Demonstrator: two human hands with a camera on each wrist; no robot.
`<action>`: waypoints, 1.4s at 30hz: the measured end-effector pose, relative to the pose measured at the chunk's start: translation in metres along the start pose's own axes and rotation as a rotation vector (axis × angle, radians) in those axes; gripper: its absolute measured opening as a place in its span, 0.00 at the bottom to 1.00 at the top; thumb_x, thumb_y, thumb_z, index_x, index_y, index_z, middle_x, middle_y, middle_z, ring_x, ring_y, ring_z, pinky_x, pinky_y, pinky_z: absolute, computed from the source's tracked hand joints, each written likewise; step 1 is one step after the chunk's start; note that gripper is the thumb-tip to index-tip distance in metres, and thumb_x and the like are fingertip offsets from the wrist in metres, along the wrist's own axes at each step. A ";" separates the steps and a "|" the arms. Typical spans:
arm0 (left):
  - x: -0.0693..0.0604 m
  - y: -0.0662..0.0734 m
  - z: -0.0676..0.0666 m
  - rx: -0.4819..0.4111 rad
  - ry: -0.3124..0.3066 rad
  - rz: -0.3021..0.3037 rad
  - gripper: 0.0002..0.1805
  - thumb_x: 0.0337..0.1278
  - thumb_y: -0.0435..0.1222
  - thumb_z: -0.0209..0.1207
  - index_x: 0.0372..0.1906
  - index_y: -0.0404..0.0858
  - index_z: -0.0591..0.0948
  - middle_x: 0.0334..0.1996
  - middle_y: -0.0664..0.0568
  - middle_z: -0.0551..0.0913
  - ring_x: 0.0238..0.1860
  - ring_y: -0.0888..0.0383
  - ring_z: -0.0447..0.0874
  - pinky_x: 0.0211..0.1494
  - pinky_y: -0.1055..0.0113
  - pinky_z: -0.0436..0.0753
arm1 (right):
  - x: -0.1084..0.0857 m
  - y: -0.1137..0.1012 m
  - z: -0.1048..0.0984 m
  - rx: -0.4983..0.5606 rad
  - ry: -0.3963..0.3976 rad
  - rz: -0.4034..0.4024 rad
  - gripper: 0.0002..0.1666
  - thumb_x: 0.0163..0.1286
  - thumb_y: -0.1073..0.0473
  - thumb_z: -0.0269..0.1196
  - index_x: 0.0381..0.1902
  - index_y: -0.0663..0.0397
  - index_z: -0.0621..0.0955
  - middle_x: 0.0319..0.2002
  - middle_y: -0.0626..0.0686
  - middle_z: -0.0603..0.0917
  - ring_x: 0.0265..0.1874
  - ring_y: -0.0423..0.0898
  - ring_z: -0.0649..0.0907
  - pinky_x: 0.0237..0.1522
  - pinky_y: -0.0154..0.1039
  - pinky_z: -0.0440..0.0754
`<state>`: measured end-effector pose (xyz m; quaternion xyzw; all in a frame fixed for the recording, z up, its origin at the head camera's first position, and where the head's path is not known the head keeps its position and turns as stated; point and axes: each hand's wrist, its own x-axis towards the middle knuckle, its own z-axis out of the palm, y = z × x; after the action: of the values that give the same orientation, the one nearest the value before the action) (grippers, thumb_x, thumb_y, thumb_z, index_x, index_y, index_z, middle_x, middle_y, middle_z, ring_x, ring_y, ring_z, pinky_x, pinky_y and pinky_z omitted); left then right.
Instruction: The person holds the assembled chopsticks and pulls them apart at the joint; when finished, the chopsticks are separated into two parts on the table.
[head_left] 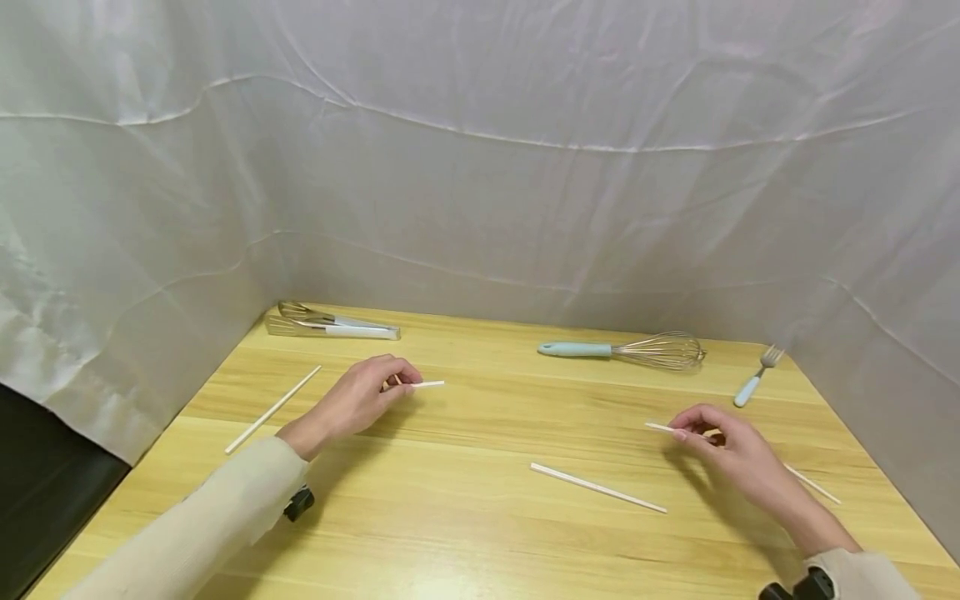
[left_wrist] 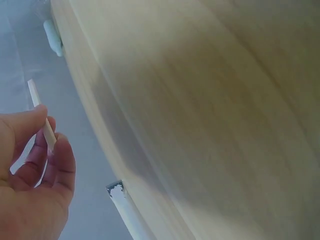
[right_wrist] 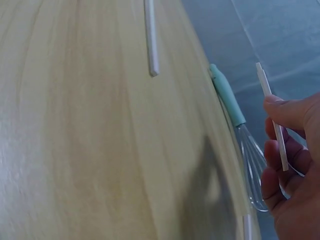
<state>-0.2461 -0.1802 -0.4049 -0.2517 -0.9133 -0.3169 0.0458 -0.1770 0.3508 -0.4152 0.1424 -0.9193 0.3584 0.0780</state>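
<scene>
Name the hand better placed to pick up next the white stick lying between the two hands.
Probably the right hand: it is closer to that white stick than the left hand, though each pinches another stick.

left arm in a long cream fabric sleeve (head_left: 210,500) reaches in from lower left, bare left wrist (head_left: 303,435) showing past it. bare left hand (head_left: 367,390) back up, thumb (left_wrist: 27,122) and fingers (left_wrist: 63,160) bent in a pinch. right arm in a matching cream sleeve (head_left: 870,575) enters lower right, bare right wrist (head_left: 813,525) angled inward, bare right hand (head_left: 731,442) also pinching, thumb (right_wrist: 290,111) opposite curled fingers (right_wrist: 271,185). hands well apart.
</scene>
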 end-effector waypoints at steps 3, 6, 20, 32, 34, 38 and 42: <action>0.001 -0.002 0.001 0.008 -0.022 0.019 0.05 0.76 0.32 0.65 0.49 0.41 0.88 0.44 0.53 0.90 0.45 0.59 0.84 0.52 0.59 0.83 | 0.001 0.001 0.003 -0.002 -0.033 0.027 0.04 0.80 0.61 0.68 0.49 0.51 0.87 0.43 0.49 0.88 0.40 0.33 0.81 0.42 0.30 0.82; 0.001 -0.004 0.003 0.024 -0.056 0.034 0.06 0.76 0.31 0.64 0.49 0.42 0.88 0.43 0.54 0.89 0.44 0.60 0.84 0.50 0.61 0.83 | 0.002 0.001 0.005 -0.004 -0.076 0.076 0.06 0.80 0.57 0.68 0.50 0.50 0.86 0.43 0.48 0.88 0.37 0.36 0.80 0.39 0.32 0.80; 0.002 -0.008 0.014 0.054 -0.211 0.090 0.02 0.74 0.33 0.67 0.46 0.42 0.87 0.39 0.58 0.86 0.40 0.66 0.79 0.48 0.67 0.82 | 0.005 0.007 0.015 -0.046 -0.110 0.066 0.04 0.77 0.57 0.71 0.46 0.47 0.88 0.43 0.47 0.86 0.39 0.34 0.79 0.41 0.33 0.78; 0.004 -0.007 0.017 0.043 -0.248 0.057 0.02 0.74 0.34 0.68 0.45 0.42 0.87 0.39 0.58 0.86 0.40 0.66 0.79 0.48 0.67 0.81 | 0.007 0.009 0.021 -0.037 -0.136 0.074 0.03 0.76 0.55 0.72 0.45 0.45 0.89 0.39 0.45 0.84 0.36 0.35 0.78 0.39 0.33 0.78; 0.004 -0.007 0.017 0.037 -0.250 0.046 0.02 0.74 0.34 0.68 0.45 0.43 0.87 0.39 0.58 0.86 0.40 0.66 0.79 0.48 0.67 0.80 | 0.007 0.009 0.022 -0.042 -0.139 0.078 0.02 0.76 0.55 0.72 0.44 0.44 0.89 0.38 0.45 0.84 0.36 0.35 0.78 0.38 0.33 0.78; 0.005 -0.007 0.017 0.017 -0.251 0.018 0.02 0.73 0.34 0.69 0.45 0.43 0.87 0.38 0.59 0.86 0.39 0.65 0.78 0.47 0.68 0.79 | 0.007 0.008 0.022 -0.048 -0.140 0.071 0.02 0.76 0.55 0.73 0.44 0.42 0.89 0.37 0.43 0.84 0.35 0.35 0.77 0.38 0.33 0.77; 0.006 -0.007 0.018 0.003 -0.252 0.000 0.02 0.72 0.34 0.69 0.44 0.43 0.87 0.37 0.59 0.85 0.38 0.65 0.77 0.46 0.68 0.78 | 0.008 0.008 0.022 -0.042 -0.147 0.072 0.02 0.76 0.55 0.73 0.44 0.42 0.89 0.37 0.43 0.84 0.35 0.35 0.77 0.38 0.33 0.77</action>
<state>-0.2535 -0.1716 -0.4216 -0.2892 -0.9124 -0.2814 -0.0690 -0.1874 0.3394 -0.4344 0.1334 -0.9345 0.3301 0.0002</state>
